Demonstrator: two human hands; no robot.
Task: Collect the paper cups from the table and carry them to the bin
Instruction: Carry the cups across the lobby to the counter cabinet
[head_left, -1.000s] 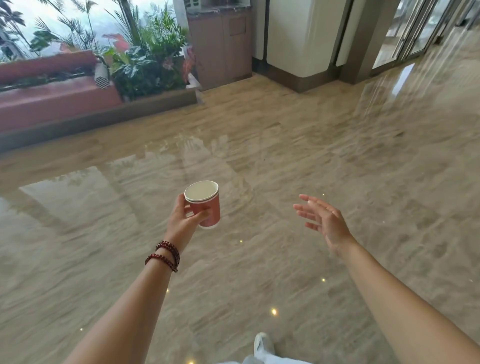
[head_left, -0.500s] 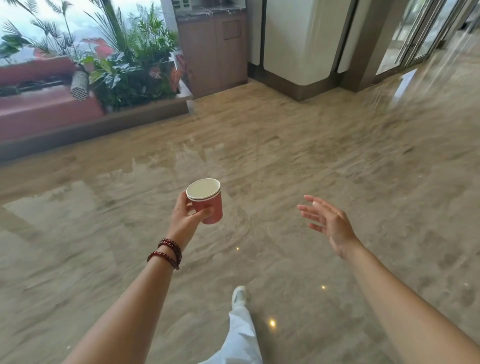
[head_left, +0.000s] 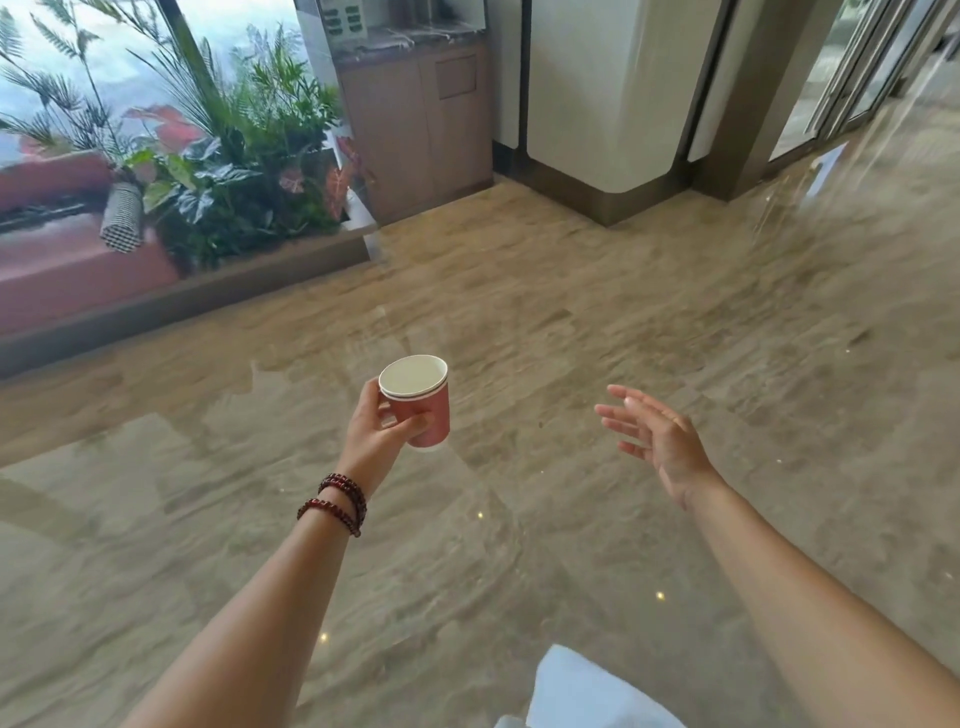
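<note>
My left hand (head_left: 375, 437), with dark red bead bracelets on the wrist, grips red paper cups (head_left: 422, 402) with white rims, stacked one inside another and held upright at mid-frame over the floor. To the right, my right hand (head_left: 657, 440) hangs at about the same height, fingers spread, holding nothing. No table or bin is in view.
Glossy beige marble floor (head_left: 597, 322) stretches ahead. A raised planter with green plants (head_left: 228, 171) lines the far left behind a low ledge. A brown cabinet (head_left: 415, 119) and a white rounded column (head_left: 602, 88) stand ahead; glass doors (head_left: 852, 67) at far right. My white trouser leg (head_left: 587, 691) shows at the bottom.
I have walked forward: the cabinet, column and planter are closer and larger. The cups stay in my left hand, the right hand stays open. My leg has swung forward at the bottom edge.
</note>
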